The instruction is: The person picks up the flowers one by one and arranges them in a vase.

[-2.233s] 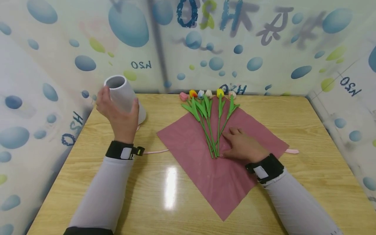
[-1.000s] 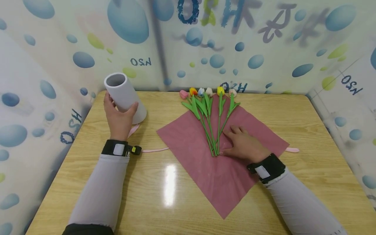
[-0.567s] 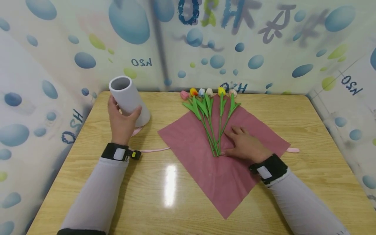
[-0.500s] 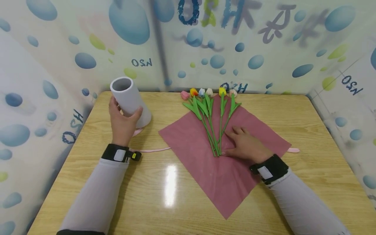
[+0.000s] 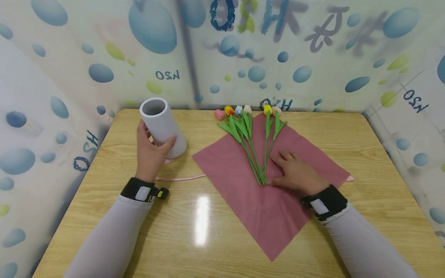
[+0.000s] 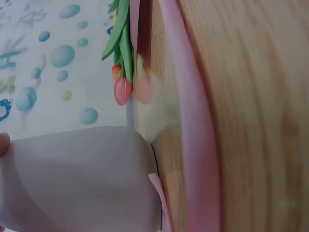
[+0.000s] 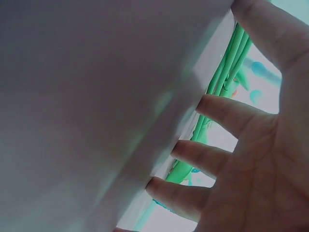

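Note:
A white vase [image 5: 165, 125] stands at the table's left, with its mouth facing up. My left hand [image 5: 149, 156] holds it low on its side, thumb on the right face and fingers round the left. In the left wrist view the vase [image 6: 87, 179] fills the lower left. Artificial tulips [image 5: 235, 129] in several colours lie fanned on a dusky pink wrapping sheet [image 5: 250, 204], stems crossing near its middle. Fingers spread, my right hand [image 5: 299, 173] rests on the sheet beside the stem ends. Its fingertips [image 7: 205, 102] meet the sheet in the right wrist view.
A pink ribbon [image 5: 182, 178] runs under the sheet, its other end [image 5: 350, 178] showing at the right. In the left wrist view the ribbon [image 6: 200, 159] lies flat beside the vase. Behind the wooden table [image 5: 174, 239] rises a dotted backdrop [image 5: 205, 54].
The left hand has shifted the vase right and toward me. The sheet has slid slightly right with the right hand on it, covering more of the ribbon's right end. The yellow tulip has moved right.

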Demonstrator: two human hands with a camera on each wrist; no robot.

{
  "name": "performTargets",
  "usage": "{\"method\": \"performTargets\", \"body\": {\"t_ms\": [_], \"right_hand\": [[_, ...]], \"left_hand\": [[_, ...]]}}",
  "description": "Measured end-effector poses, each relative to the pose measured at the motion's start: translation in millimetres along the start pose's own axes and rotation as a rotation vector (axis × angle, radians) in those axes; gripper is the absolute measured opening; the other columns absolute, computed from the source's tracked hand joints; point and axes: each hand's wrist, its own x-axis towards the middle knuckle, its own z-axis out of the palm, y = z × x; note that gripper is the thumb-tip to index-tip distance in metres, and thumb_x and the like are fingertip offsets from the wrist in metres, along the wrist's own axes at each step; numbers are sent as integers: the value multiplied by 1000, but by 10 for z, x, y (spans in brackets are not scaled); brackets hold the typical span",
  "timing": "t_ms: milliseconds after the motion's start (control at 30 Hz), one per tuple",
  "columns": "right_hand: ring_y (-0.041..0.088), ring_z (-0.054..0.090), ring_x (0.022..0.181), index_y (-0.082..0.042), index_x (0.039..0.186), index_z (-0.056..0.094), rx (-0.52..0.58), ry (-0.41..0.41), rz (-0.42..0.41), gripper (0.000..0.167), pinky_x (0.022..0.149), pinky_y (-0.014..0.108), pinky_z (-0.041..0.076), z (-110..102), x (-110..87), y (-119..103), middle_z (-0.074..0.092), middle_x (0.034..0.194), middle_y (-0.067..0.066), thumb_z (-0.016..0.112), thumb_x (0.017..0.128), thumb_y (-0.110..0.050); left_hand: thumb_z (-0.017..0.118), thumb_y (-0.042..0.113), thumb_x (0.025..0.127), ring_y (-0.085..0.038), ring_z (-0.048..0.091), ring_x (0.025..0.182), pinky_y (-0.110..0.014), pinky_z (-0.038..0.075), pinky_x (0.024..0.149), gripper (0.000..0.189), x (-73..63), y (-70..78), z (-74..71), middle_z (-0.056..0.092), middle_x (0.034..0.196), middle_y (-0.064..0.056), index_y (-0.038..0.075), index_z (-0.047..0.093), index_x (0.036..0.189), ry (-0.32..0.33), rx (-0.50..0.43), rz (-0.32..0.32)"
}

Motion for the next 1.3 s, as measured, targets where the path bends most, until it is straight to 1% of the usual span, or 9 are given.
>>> {"method": "performTargets", "body": {"t_ms": [67,167,367,567,733,933,1167,1300], "right_hand": [[51,23,154,-10,160,41,-2,0,-3,95,111,68,43,4,-10,23,30,166,26,74,87,-63],[51,23,154,-10,159,42,6,3,-5,96,111,68,43,7,-27,53,30,166,27,74,87,-63],[50,25,152,-8,159,42,25,5,-6,96,112,67,42,3,-61,99,31,165,28,74,87,-63],[50,24,153,-8,159,41,40,1,6,97,112,67,42,-12,-118,155,31,165,28,75,87,-63],[52,21,153,-9,160,40,41,-6,16,98,112,69,41,-21,-149,226,29,166,28,75,86,-64],[53,19,154,-8,160,39,38,-19,24,97,113,70,39,-23,-168,288,26,167,29,75,87,-61],[54,22,152,-7,159,41,38,-11,6,97,113,70,38,-43,-207,301,28,165,30,74,87,-64],[53,21,153,-9,160,40,50,-15,13,99,112,70,39,-39,-233,348,25,166,30,74,86,-65]], "left_hand": [[84,9,86,-29,44,139,-61,41,112,96,-35,11,18,38,157,-9,24,27,162,-11,0,4],[85,11,85,-29,45,139,-62,41,110,98,-97,38,49,40,156,-8,25,26,162,-34,9,9],[86,15,85,-29,46,138,-64,41,108,97,-194,100,115,42,154,-6,26,28,162,-80,5,38],[85,17,87,-32,45,140,-66,40,109,94,-247,112,174,42,155,-6,28,28,161,-110,1,47],[85,18,87,-29,45,139,-65,40,110,93,-282,137,225,42,154,-5,29,29,160,-130,-9,48],[86,18,87,-29,45,139,-64,40,110,94,-333,188,297,40,155,-5,28,28,161,-158,-24,48],[86,13,85,-31,43,141,-63,39,112,98,-392,254,395,37,157,-7,24,26,162,-177,-37,32],[86,17,86,-30,43,140,-64,39,111,97,-415,260,436,38,157,-7,26,27,162,-192,-35,47]]}}
